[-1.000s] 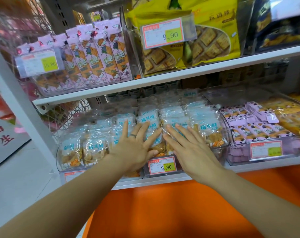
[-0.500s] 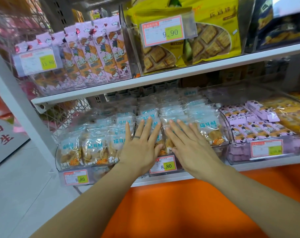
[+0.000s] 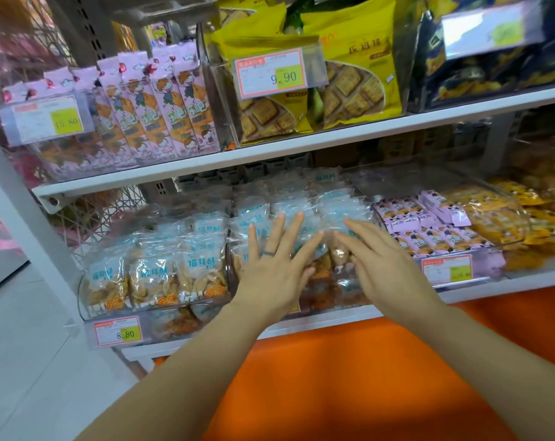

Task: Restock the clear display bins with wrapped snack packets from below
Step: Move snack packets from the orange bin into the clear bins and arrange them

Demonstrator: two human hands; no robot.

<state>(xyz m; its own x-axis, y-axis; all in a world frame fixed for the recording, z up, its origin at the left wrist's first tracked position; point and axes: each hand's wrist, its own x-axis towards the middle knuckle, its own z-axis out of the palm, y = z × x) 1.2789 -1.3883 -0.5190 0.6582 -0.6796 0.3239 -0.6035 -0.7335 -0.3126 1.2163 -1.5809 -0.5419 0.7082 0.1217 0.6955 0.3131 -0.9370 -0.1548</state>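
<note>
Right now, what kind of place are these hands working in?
Probably a shop's snack aisle: white shelves carry clear bins of wrapped snack packets, and price tags reading 8.80 and 9.90 are fixed to bin fronts.

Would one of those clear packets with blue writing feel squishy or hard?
Probably crinkly and slippery: the clear packets are shiny film. Likely light, as they pile loosely. The curled snacks inside look crisp, so squeezing might crack them.

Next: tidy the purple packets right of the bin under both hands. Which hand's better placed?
Right. The right hand lies open nearest the purple packets; the left hand is beyond it and would have to cross over.
</note>
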